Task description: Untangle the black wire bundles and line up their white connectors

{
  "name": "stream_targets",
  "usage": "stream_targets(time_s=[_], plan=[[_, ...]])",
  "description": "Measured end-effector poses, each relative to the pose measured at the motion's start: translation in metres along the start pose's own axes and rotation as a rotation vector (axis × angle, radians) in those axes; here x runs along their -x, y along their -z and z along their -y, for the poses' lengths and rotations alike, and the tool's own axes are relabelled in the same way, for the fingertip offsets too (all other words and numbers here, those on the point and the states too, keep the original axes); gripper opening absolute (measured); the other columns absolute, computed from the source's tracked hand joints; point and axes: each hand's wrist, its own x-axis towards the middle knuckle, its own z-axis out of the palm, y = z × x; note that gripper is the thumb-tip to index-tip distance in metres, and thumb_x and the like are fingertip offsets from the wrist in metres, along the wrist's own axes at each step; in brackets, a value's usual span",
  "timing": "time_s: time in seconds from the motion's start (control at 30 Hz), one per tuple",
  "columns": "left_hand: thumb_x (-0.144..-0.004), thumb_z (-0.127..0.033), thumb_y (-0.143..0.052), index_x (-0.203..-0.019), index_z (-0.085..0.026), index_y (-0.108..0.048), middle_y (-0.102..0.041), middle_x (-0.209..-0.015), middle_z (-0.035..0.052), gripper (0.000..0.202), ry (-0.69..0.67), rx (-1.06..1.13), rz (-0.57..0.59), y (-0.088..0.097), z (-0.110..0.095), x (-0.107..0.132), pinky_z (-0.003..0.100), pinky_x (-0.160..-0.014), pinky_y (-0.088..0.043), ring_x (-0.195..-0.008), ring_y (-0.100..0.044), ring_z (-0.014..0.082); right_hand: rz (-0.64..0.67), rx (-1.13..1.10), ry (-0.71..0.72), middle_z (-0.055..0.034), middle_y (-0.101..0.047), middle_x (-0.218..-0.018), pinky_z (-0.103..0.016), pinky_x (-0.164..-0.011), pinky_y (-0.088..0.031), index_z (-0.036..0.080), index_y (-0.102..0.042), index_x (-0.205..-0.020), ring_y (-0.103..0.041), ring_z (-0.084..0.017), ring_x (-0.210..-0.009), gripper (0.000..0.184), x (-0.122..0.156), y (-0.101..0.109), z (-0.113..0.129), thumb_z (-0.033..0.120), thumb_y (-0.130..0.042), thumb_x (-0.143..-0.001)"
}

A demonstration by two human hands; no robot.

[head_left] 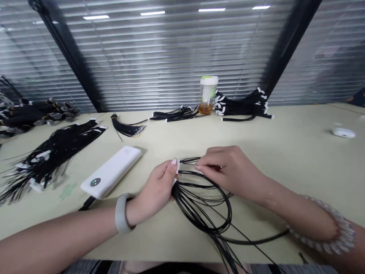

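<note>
My left hand (pixel 159 180) is closed around a white connector (pixel 178 166), thumb on top. Several thin black wires (pixel 199 219) fan out from the connector and from a second white end just below it. They loop to the right and hang over the front edge of the table. Close by on the right, my right hand (pixel 228 169) pinches a thin black wire (pixel 189 164) between thumb and fingers, near the connector. A dark, slim thing shows partly in its palm, too covered to name.
A white power bank (pixel 111 173) with a black cable lies left of my hands. Black wire bundles (pixel 57 148) cover the far left. At the back are a small bundle (pixel 128 125), a drink bottle (pixel 207 95) and stacked harnesses (pixel 242 104). A white case (pixel 343 132) sits far right.
</note>
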Motion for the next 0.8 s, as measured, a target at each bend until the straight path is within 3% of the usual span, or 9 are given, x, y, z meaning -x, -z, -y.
stream_targets(time_s=[0.27,0.5,0.8], plan=[[-0.089,-0.045,-0.034,-0.064,-0.017,-0.038,-0.039,-0.06,-0.0033,0.038,-0.033,0.001,0.014,0.0,0.002,-0.001,0.023,-0.054,-0.034,-0.056,-0.036,0.01,0.03,0.088,-0.005,0.0018,-0.055,-0.059,-0.02,-0.052,-0.032,0.016,-0.065,-0.067,-0.047,-0.007,-0.055,0.018,0.002,-0.001,-0.002,0.014,-0.052,-0.08],[-0.09,-0.043,-0.034,-0.064,-0.017,-0.037,-0.036,-0.061,-0.0037,0.036,-0.04,-0.02,0.044,0.0,0.003,0.0,0.023,-0.054,-0.032,-0.056,-0.033,0.0097,0.043,0.114,-0.014,0.0002,-0.059,-0.069,-0.021,-0.056,-0.032,0.017,-0.063,-0.073,-0.05,-0.009,-0.063,0.018,0.003,-0.008,-0.004,0.019,-0.049,-0.084],[-0.09,-0.042,-0.03,-0.064,-0.018,-0.036,-0.036,-0.061,-0.0033,0.035,-0.075,-0.183,0.107,0.0,0.004,0.001,0.025,-0.055,-0.033,-0.057,-0.035,0.0111,0.091,0.309,0.062,0.0,-0.051,-0.065,-0.023,-0.052,-0.026,0.016,-0.058,-0.069,-0.045,-0.009,-0.06,0.028,0.005,-0.02,-0.009,0.026,-0.04,-0.089]])
